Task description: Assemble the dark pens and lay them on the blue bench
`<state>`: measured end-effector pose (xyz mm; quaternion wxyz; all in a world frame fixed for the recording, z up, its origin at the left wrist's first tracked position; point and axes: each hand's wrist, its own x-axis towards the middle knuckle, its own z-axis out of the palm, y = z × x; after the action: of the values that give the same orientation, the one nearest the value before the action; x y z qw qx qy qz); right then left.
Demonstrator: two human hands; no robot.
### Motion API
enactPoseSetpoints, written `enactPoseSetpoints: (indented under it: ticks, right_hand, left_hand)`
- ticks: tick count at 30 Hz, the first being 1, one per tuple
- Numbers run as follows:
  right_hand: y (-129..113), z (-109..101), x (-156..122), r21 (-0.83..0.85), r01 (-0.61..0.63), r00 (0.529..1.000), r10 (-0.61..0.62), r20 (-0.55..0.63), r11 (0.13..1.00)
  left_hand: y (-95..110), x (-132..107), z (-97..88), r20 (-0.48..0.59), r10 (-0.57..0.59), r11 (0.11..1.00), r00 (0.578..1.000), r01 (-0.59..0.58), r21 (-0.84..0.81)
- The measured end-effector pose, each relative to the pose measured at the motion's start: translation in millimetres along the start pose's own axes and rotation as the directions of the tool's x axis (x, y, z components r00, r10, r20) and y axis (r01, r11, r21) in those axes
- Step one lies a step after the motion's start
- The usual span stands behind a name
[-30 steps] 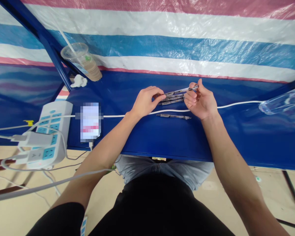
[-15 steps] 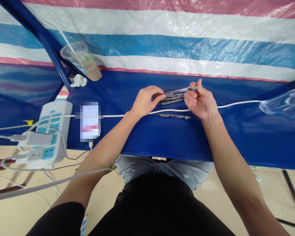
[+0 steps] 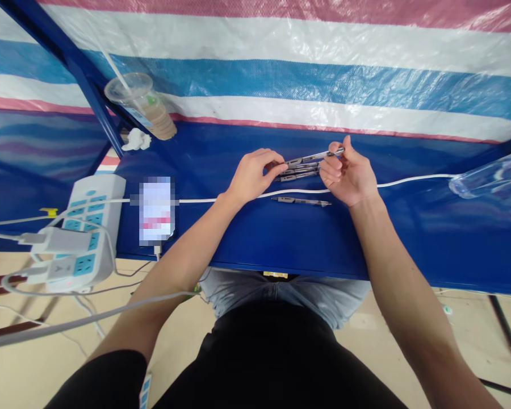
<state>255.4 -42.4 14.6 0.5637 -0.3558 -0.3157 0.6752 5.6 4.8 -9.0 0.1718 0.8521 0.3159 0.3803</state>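
We're watching the left hand and right hand, both part-curled, pinching opposite ends of one pen — several grouped pens lie together beside it, while one loose pen remains ungrouped, nearer us — across the white cable.

Pens smooth plastic; backing sheet glossy, crinkled plastic; tabletop smooth, glossy.

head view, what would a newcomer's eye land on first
Probably the shiny red, white and blue striped sheet behind the blue table. Next, near the middle, the left grip and right grip holding a pen between them. Then, at the picture's left, the pixelated phone beside the white power strip.
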Motion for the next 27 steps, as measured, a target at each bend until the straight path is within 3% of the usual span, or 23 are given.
enactPoseSetpoints:
  ticks: [9, 27]
  right_hand:
    - [1.0, 1.0, -0.2, 0.063, -0.008, 1.000, 0.007, 0.019, 0.998]
    - [0.6, 0.5, 0.0, -0.003, -0.010, 1.000, 0.010, -0.019, 1.000]
  left_hand:
    - [-0.2, 0.0, 0.6, 0.012, -0.010, 1.000, 1.000, 0.010, 0.001]
    - [1.4, 0.1, 0.0, 0.015, -0.034, 0.999, 0.999, 0.034, -0.003]
